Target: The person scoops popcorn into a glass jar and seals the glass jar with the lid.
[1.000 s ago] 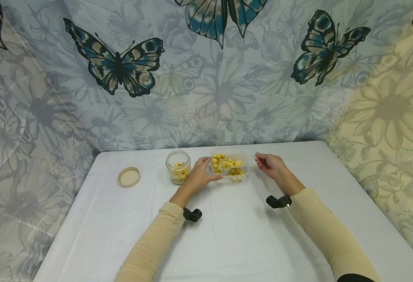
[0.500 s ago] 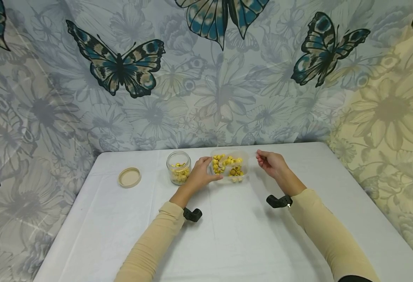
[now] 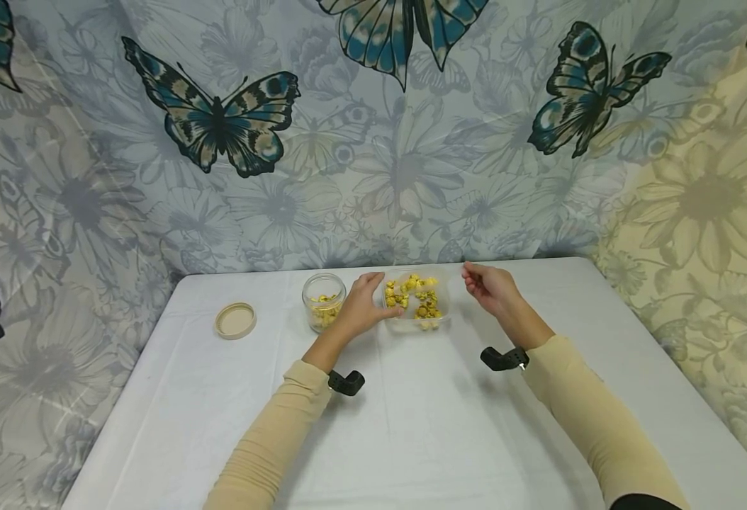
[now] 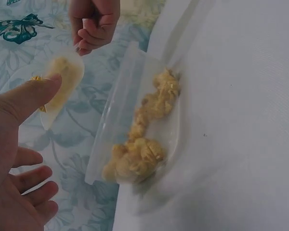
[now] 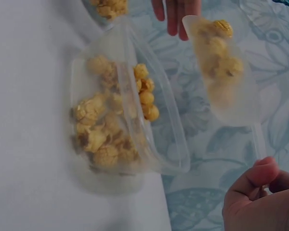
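My right hand (image 3: 493,287) pinches the thin handle of a translucent plastic scoop (image 5: 253,98). Several pieces of yellow popcorn (image 5: 229,66) lie in the scoop, which is lifted above a clear plastic container (image 5: 179,144). More popcorn (image 5: 94,137) rests at the container's bottom. My left hand (image 3: 362,306) hovers at the container's left side with fingers spread; in the left wrist view its thumb overlaps the scoop, and contact cannot be told. Just behind that hand, on its left, stands an uncovered glass jar (image 3: 312,301) partly filled with popcorn.
A round beige lid (image 3: 234,336) lies left of the jar. All of it is on a table with a white cloth (image 3: 412,425). A butterfly-patterned fabric wall (image 3: 405,184) rises directly behind the table's back edge.
The right hand has risen slightly with the scoop. My left hand has moved up and a little away from the container's side. The popcorn in view over the container has shifted.
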Action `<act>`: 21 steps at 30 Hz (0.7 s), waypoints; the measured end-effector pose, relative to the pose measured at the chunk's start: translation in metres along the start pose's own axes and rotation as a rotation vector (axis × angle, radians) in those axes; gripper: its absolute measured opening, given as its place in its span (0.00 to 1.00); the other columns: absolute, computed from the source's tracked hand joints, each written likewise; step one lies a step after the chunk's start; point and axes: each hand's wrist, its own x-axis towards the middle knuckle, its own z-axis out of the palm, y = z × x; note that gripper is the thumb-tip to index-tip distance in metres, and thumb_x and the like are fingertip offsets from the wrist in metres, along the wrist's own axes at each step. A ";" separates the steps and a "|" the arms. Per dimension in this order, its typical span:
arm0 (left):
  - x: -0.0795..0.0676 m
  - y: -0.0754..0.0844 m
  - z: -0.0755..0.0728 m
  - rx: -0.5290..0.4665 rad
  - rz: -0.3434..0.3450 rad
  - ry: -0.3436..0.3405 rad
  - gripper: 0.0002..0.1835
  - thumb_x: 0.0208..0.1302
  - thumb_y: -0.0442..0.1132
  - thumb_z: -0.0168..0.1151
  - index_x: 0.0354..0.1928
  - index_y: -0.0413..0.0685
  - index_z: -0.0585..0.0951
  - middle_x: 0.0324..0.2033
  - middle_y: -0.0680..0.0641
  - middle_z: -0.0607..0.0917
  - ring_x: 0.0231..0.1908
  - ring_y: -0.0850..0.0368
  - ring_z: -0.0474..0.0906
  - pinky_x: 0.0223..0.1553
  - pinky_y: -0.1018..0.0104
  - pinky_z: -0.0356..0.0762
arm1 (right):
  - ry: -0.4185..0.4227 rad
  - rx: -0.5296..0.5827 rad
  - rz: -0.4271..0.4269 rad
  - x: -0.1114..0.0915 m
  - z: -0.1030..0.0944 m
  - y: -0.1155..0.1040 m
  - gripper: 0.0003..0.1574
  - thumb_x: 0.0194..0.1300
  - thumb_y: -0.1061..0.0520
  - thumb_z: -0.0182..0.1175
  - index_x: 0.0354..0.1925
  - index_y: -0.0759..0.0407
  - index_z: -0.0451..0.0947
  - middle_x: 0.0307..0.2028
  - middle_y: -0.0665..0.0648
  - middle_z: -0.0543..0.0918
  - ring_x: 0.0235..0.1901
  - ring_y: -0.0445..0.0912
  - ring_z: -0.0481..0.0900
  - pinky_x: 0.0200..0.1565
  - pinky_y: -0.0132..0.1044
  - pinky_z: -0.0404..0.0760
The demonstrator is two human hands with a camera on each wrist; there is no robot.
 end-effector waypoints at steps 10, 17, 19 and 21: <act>-0.003 0.012 -0.019 -0.021 0.007 0.016 0.52 0.54 0.57 0.72 0.75 0.46 0.57 0.73 0.41 0.58 0.74 0.41 0.53 0.70 0.44 0.61 | -0.035 0.039 -0.032 0.001 0.011 -0.005 0.18 0.72 0.63 0.52 0.24 0.60 0.79 0.19 0.52 0.81 0.18 0.38 0.75 0.21 0.25 0.75; -0.006 0.009 -0.030 -0.025 0.010 0.049 0.52 0.53 0.57 0.72 0.75 0.44 0.58 0.73 0.42 0.58 0.74 0.42 0.53 0.70 0.44 0.61 | -0.032 0.041 -0.038 0.001 0.018 -0.006 0.16 0.72 0.63 0.52 0.27 0.60 0.79 0.19 0.52 0.81 0.18 0.38 0.75 0.21 0.25 0.75; -0.007 0.008 -0.032 -0.028 0.011 0.060 0.51 0.54 0.56 0.72 0.75 0.44 0.58 0.73 0.42 0.58 0.74 0.42 0.53 0.70 0.44 0.60 | -0.029 0.044 -0.035 0.001 0.020 -0.006 0.16 0.73 0.62 0.51 0.28 0.60 0.79 0.20 0.53 0.81 0.18 0.39 0.75 0.22 0.25 0.75; -0.009 0.007 -0.035 -0.032 0.014 0.066 0.52 0.54 0.57 0.72 0.75 0.45 0.58 0.73 0.42 0.57 0.74 0.42 0.52 0.70 0.43 0.60 | -0.024 0.046 -0.034 0.002 0.022 -0.006 0.15 0.73 0.62 0.51 0.29 0.59 0.79 0.21 0.53 0.81 0.19 0.39 0.75 0.22 0.25 0.75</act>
